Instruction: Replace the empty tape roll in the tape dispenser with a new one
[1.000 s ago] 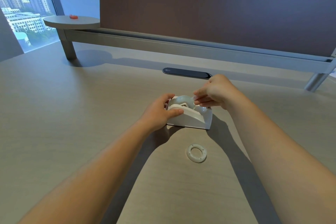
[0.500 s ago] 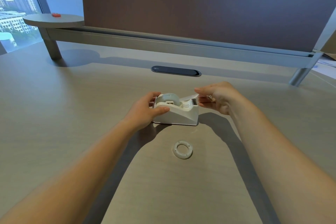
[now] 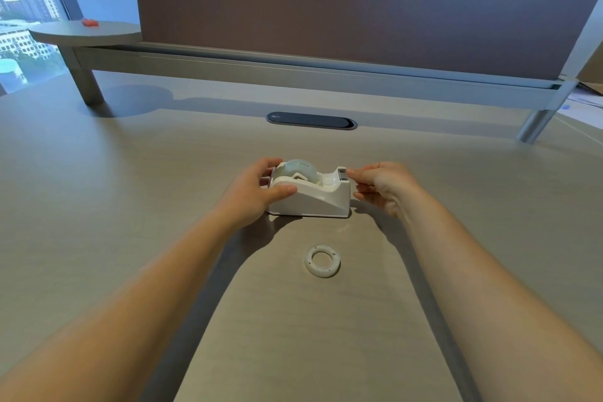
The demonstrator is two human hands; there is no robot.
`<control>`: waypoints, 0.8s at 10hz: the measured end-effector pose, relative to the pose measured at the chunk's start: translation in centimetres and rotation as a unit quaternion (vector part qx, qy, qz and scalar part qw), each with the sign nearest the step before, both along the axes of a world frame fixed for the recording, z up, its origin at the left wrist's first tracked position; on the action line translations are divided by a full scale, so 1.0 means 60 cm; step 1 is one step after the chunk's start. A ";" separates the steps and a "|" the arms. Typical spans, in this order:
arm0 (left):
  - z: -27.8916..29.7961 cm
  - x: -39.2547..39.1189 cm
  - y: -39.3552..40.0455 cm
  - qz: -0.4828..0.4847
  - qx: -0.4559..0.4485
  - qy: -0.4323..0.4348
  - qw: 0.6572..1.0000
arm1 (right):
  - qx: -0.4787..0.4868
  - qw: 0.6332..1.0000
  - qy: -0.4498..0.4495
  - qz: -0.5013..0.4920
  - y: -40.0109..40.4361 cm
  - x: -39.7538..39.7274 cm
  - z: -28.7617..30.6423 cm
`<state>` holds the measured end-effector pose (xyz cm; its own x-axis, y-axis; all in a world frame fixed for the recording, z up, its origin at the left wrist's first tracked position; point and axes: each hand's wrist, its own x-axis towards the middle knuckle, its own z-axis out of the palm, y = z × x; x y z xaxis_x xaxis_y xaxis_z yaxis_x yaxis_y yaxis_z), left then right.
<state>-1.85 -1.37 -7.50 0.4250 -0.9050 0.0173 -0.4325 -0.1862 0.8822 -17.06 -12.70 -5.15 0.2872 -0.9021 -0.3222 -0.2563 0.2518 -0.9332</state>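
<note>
A white tape dispenser point(image 3: 321, 202) stands on the desk in the middle of the head view. A pale new tape roll point(image 3: 300, 168) sits in its cradle. My left hand point(image 3: 254, 191) grips the dispenser's left end, thumb along the near side. My right hand point(image 3: 380, 184) is at the right end, its fingertips pinched together right at the cutter blade point(image 3: 342, 173); whether they hold the tape end I cannot tell. The empty white core ring point(image 3: 322, 260) lies flat on the desk in front of the dispenser, between my forearms.
A dark oval cable grommet point(image 3: 311, 121) is set in the desk behind the dispenser. A brown partition on a grey rail point(image 3: 293, 70) closes off the back. A round side shelf point(image 3: 85, 33) with a small red object stands back left. Papers lie far right.
My right hand moved from over the roll to the right, past the cutter, then settled at the blade. My left hand kept hold of the dispenser.
</note>
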 end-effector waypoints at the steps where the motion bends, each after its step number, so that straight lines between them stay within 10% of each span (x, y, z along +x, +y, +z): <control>1: 0.000 -0.001 -0.001 0.001 0.000 -0.002 1.000 | 0.063 0.997 -0.035 -0.003 0.003 -0.001 -0.010; 6: -0.004 0.000 -0.001 -0.008 0.034 -0.021 0.999 | 0.071 0.995 -0.074 -0.021 0.016 0.002 -0.040; 8: 0.033 -0.021 -0.002 0.027 0.042 -0.176 0.983 | -0.221 0.967 0.116 -0.044 0.036 -0.016 -0.009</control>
